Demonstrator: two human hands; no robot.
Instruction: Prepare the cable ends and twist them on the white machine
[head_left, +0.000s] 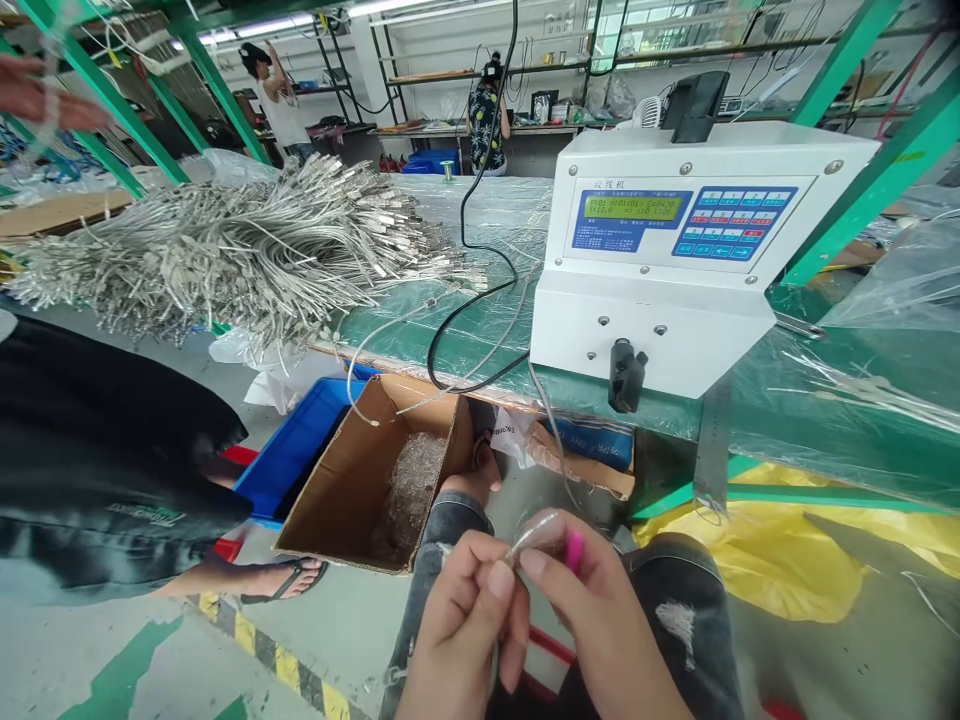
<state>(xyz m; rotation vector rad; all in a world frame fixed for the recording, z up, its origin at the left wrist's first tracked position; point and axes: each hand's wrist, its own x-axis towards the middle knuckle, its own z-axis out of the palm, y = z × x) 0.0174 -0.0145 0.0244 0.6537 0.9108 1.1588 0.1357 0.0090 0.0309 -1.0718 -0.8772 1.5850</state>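
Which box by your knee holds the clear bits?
The cardboard box: clear bits lie inside it. The blue crate beside it shows none.

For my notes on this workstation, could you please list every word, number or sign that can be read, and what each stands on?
"绞线机": heading on the white wire-twisting machine
Green LCD screen: letters and digits, too blurred to read
Blue keypad: key labels too small to read
Dark garment: print too blurred to read
White paper: print unreadable

Left hand, right hand, pinching thin cable (clear-sleeved end)
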